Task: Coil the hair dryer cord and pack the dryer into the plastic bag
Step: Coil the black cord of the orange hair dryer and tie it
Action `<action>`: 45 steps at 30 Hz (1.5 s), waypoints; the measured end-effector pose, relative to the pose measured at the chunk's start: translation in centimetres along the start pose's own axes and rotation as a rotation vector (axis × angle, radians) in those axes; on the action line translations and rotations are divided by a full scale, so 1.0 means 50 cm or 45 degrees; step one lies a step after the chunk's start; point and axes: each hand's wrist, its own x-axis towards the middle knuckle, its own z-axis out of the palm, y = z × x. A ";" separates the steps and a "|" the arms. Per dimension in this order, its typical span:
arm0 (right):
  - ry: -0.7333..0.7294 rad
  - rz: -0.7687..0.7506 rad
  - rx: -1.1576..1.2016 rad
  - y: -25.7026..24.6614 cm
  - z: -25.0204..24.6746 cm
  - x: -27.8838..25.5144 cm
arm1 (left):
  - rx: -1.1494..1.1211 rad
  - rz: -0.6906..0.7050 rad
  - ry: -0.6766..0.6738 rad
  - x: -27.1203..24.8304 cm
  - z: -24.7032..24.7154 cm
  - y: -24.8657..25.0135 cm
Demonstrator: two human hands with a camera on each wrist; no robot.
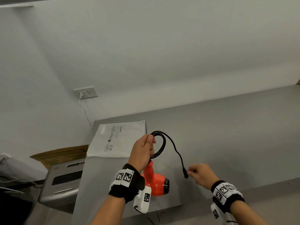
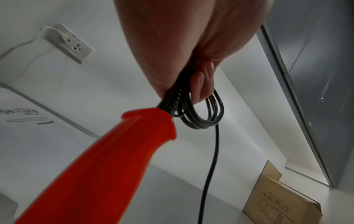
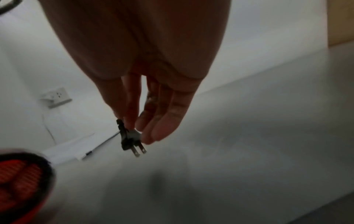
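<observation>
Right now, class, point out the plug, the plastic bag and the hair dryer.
plug (image 3: 127, 140): right wrist view, black body.
plastic bag (image 1: 129, 140): head view, bare white face.
hair dryer (image 1: 155, 182): head view, orange body.

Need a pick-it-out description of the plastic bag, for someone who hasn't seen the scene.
Start at the wall outlet, then drop to the grey counter below. The plastic bag lies flat at the counter's left end, beyond the orange dryer. It is the only white sheet with black warning print.

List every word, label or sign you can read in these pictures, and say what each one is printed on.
"WARNING": heading printed on the plastic bag; the small print and symbols under it are too small to read.
Cardboard box: handling symbols and text, too blurred to read.
Wristbands: square black-and-white code tags; their small lettering is unreadable.
</observation>
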 end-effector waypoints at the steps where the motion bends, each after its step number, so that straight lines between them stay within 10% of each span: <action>1: 0.008 -0.002 0.070 -0.002 0.001 -0.005 | 0.005 -0.002 -0.010 0.000 -0.003 0.000; 19: 0.019 0.110 0.215 -0.091 0.017 0.066 | 0.052 0.060 -0.050 -0.014 -0.020 0.020; 27: 0.527 -0.400 1.042 -0.257 -0.164 -0.075 | 0.009 -0.002 0.018 -0.001 -0.019 0.011; 35: 0.602 -0.405 0.635 -0.287 -0.117 -0.017 | -0.133 -0.024 -0.121 -0.001 0.025 0.034; 42: 0.009 -0.342 1.191 -0.255 -0.105 0.000 | -0.204 -0.066 -0.149 -0.003 0.029 0.040; 45: -0.058 -0.358 0.988 -0.220 -0.107 -0.002 | -0.203 -0.103 -0.122 0.003 0.019 0.033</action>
